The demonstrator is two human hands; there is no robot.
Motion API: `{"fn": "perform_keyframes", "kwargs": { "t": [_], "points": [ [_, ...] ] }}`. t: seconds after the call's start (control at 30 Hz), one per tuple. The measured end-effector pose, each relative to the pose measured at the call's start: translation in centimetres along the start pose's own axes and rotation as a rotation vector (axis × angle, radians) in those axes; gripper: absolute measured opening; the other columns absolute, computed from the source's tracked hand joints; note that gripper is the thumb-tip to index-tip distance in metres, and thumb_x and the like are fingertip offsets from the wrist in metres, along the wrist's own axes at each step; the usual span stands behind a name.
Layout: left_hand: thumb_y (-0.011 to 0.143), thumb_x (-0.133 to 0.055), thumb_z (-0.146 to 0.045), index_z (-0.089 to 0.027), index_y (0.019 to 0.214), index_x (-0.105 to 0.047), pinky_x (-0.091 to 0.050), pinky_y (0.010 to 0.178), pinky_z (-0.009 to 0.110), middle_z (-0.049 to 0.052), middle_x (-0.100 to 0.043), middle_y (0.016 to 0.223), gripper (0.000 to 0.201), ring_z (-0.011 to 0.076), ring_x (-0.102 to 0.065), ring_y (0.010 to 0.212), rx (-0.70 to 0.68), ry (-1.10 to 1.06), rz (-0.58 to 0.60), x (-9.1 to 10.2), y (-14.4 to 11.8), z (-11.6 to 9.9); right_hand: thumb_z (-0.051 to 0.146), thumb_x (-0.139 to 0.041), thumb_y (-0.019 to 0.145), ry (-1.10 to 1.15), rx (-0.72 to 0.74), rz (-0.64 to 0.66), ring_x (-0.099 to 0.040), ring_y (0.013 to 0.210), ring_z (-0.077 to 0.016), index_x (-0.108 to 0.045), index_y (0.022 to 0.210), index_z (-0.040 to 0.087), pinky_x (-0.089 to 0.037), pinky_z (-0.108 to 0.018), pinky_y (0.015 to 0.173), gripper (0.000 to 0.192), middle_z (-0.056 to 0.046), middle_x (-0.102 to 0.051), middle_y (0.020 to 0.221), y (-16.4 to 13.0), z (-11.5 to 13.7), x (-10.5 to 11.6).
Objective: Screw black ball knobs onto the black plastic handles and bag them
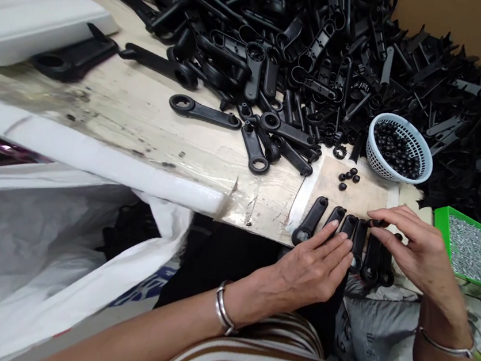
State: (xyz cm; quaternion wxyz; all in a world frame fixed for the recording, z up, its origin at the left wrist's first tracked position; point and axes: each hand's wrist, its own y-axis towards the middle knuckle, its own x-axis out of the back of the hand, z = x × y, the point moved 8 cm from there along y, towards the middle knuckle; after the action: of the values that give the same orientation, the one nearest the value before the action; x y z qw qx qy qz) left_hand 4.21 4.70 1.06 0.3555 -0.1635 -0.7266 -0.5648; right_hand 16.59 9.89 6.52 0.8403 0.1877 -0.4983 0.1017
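Several black plastic crank arms [310,220] lie side by side in a row along the table's front edge. My left hand [311,264] rests on the middle ones, its fingers stretched out and lying flat. Between the thumb and forefinger of my right hand [417,247] is a small black cap [377,223], held at the far end of a crank arm; the fingers partly hide it. Just beyond the row, several loose round black caps [343,186] lie on the board.
A light blue basket [371,152] holds many black caps. At the right, a green tray [443,227] contains small silver screws [475,251]. A large heap of black plastic parts [282,40] covers the back. White foam [96,149] edges the table, with a white bag [62,253] below.
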Motion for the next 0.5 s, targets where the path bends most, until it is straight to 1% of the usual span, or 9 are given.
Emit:
{"fn": "perform_keyframes", "kwargs": {
  "t": [0.1, 0.17, 0.23, 0.33, 0.5],
  "points": [
    [0.091, -0.052, -0.005, -0.005, 0.105, -0.067, -0.050, 0.107, 0.049, 0.015, -0.073, 0.112, 0.020, 0.0262, -0.069, 0.110, -0.002, 0.003, -0.010, 0.1, 0.0, 0.0, 0.014, -0.058, 0.092, -0.098, 0.064, -0.031, -0.063, 0.091, -0.0192, -0.064, 0.117, 0.023, -0.052, -0.034, 0.080, 0.027, -0.008, -0.070, 0.098, 0.1, 0.5, -0.1],
    [0.091, -0.053, -0.005, -0.004, 0.104, -0.067, -0.051, 0.107, 0.047, 0.015, -0.073, 0.111, 0.019, 0.0256, -0.069, 0.109, 0.000, 0.005, -0.025, 0.1, 0.1, 0.0, 0.015, -0.059, 0.091, -0.175, 0.101, -0.025, -0.060, 0.096, -0.0214, -0.065, 0.115, 0.022, -0.051, -0.038, 0.084, 0.026, -0.009, -0.069, 0.101, 0.2, 0.7, -0.4],
    [0.091, -0.055, -0.005, -0.004, 0.103, -0.067, -0.050, 0.107, 0.044, 0.015, -0.074, 0.110, 0.017, 0.0246, -0.070, 0.107, 0.009, 0.008, -0.050, 0.2, 0.1, 0.0, 0.016, -0.060, 0.091, -0.216, 0.113, -0.002, -0.059, 0.097, -0.0228, -0.066, 0.114, 0.023, -0.050, -0.041, 0.085, 0.025, -0.009, -0.069, 0.101, 0.3, 0.7, -0.8],
    [0.091, -0.054, -0.005, -0.004, 0.103, -0.067, -0.050, 0.108, 0.040, 0.015, -0.073, 0.111, 0.018, 0.0227, -0.070, 0.107, 0.020, 0.012, -0.060, 0.0, 0.0, 0.1, 0.016, -0.061, 0.090, -0.201, 0.112, 0.006, -0.059, 0.092, -0.0221, -0.066, 0.114, 0.022, -0.051, -0.040, 0.082, 0.025, -0.008, -0.070, 0.099, 0.4, 0.5, -1.2],
    [0.089, -0.057, -0.005, -0.004, 0.105, -0.066, -0.050, 0.108, 0.040, 0.015, -0.073, 0.113, 0.019, 0.0240, -0.069, 0.110, 0.022, 0.008, -0.055, -0.3, -0.2, 0.0, 0.020, -0.063, 0.089, -0.204, 0.084, 0.015, -0.060, 0.092, -0.0233, -0.068, 0.109, 0.023, -0.050, -0.045, 0.087, 0.021, -0.006, -0.074, 0.095, 0.4, -0.3, -1.8]
  ]
}}
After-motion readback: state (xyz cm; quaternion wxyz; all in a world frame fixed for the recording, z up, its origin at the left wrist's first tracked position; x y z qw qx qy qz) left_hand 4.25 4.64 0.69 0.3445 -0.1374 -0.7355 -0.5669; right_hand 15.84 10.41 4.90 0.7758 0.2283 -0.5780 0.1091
